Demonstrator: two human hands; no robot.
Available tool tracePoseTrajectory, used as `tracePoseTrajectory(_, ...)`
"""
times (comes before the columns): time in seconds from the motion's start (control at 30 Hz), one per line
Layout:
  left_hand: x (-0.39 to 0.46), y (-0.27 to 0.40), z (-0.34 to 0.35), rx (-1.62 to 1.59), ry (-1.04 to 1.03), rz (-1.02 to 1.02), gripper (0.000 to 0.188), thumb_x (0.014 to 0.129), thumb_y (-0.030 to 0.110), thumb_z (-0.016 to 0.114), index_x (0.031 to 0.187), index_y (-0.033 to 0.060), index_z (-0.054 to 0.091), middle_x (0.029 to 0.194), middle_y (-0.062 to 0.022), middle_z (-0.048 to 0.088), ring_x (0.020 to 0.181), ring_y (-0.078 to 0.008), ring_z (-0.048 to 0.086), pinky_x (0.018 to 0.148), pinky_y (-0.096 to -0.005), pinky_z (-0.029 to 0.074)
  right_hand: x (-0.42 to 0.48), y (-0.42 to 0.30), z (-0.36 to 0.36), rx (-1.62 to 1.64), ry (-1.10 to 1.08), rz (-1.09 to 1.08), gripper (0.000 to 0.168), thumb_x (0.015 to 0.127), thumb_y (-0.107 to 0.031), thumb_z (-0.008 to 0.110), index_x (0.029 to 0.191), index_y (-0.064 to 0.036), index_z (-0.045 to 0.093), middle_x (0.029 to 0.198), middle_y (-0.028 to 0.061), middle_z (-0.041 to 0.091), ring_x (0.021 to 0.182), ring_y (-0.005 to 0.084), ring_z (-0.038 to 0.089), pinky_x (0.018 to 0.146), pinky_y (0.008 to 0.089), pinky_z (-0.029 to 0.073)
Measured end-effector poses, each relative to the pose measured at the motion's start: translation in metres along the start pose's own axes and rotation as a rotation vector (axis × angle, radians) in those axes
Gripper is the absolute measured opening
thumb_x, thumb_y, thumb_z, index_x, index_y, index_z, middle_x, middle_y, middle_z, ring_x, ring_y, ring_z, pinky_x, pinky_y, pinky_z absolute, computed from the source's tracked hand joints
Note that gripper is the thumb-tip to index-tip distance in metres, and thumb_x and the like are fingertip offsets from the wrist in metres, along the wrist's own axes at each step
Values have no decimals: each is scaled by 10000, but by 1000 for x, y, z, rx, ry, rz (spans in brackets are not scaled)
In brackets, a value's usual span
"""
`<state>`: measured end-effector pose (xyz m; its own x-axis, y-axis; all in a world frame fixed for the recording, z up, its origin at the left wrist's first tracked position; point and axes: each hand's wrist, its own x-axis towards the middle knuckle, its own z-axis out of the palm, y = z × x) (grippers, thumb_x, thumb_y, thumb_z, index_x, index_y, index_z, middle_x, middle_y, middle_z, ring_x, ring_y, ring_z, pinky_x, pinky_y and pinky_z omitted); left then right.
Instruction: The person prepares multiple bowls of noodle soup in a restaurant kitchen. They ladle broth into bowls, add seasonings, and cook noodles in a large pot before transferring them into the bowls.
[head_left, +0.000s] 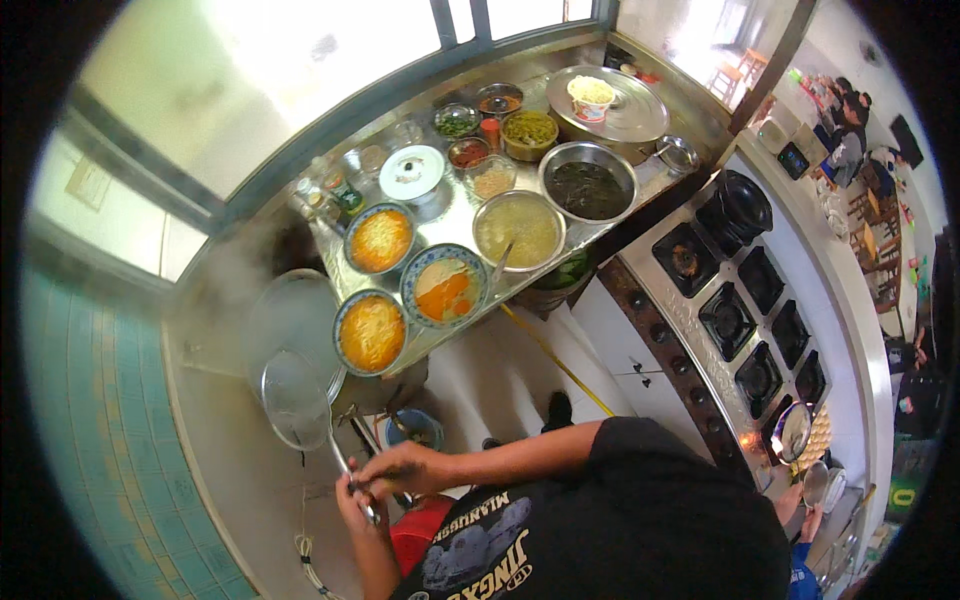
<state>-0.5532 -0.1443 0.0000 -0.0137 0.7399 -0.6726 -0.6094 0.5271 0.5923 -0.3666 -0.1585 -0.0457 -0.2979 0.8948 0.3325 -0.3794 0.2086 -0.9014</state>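
My left hand (361, 499) is closed around the metal handle of a large strainer (296, 401), whose basket is over a steaming pot (281, 307) at the left. My right hand (409, 469) is at the same handle, its fingers touching or very near it; its grip is unclear. On the steel counter beside the pot are three blue-patterned bowls: one (371, 334) and another (380, 238) hold orange soup with pale noodles on top, and the third (444, 285) holds orange and tan sauces. Steam blurs the strainer's contents.
Behind the bowls stand a white-lidded container (412, 174), glass bottles (341, 195), a basin of pale broth (517, 229), a basin of dark food (589, 182) and a noodle tub (591, 97). A multi-burner stove (727, 315) is at the right, where another person's hands (799, 514) show.
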Motion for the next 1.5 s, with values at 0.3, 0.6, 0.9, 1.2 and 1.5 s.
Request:
tracePoseTrajectory(0.3,-54,24,-138,163,66,-298,386,937,263,568,1249,36,594,684,2,535,475,-121,490,378,-259,395,-203,68,-326,-1205,810,517,432,904,-264,662,1252,-19,588,1243,254,601,1134,449,583,952,508,497)
tracePoseTrajectory(0.6,-3,-58,-55,986,113,-751,331,934,332,627,1130,65,641,674,-6,583,434,-122,500,355,-269,387,-130,143,-556,-1583,537,941,415,945,-233,612,1322,-66,568,1331,208,573,1221,390,539,1050,491,447)
tracePoseTrajectory(0.9,94,-130,-69,1236,-51,-952,327,923,415,683,981,94,692,650,-15,620,400,-125,511,338,-281,379,-132,183,-594,-1505,648,979,412,949,-251,612,1317,-70,569,1300,176,589,1193,355,558,1024,473,465)
tracePoseTrajectory(1.2,130,-175,50,1313,-220,-740,301,928,389,644,949,90,661,650,-9,585,444,-123,494,378,-276,374,-141,153,-593,-1023,1094,792,410,953,-269,612,1311,-74,570,1270,144,605,1164,319,577,998,456,484)
tracePoseTrajectory(1.5,150,-195,96,1235,-134,-808,245,956,315,637,1123,137,617,589,6,482,399,-115,417,358,-271,342,-133,136,-599,-200,1500,426,408,958,-287,612,1306,-79,571,1240,111,621,1136,284,596,972,439,502)
